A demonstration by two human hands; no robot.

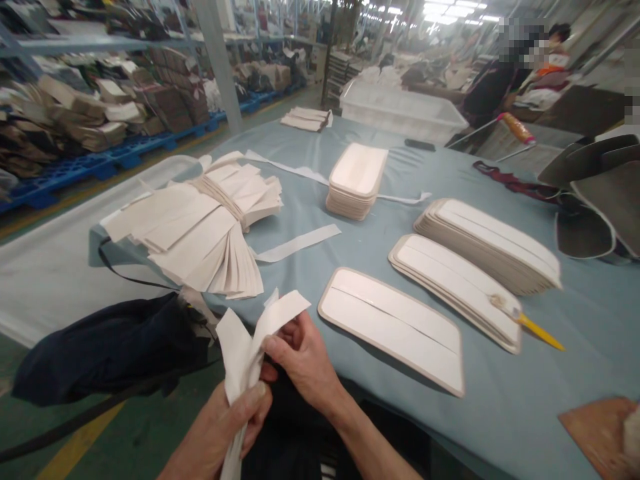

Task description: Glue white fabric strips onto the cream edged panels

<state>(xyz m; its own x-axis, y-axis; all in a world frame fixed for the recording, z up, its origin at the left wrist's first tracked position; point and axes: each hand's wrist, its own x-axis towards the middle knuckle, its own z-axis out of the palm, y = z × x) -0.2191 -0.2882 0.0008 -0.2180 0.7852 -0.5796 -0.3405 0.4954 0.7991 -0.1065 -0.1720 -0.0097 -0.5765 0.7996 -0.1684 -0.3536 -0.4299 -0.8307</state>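
Note:
My left hand (247,413) is wrapped round a bunch of white fabric strips (236,353), held upright at the table's near edge. With thumb and fingers my right hand (305,363) pinches one strip of the bunch, whose end bends over to the right. Just right of my hands lies a flat white panel (395,327) with a beige border and a slit along its middle. Behind my left hand, a tied bundle of cream fabric pieces (200,220) fans out on the table. A loose white strip (300,243) lies beside that bundle.
On the blue-covered table (300,200) stand a short panel stack (357,180), a low stack (455,287) bearing a yellow-handled tool (543,332), and a taller stack (490,243). A dark blue bag (110,347) hangs at left. A person (493,80) is beyond the white bin (400,113).

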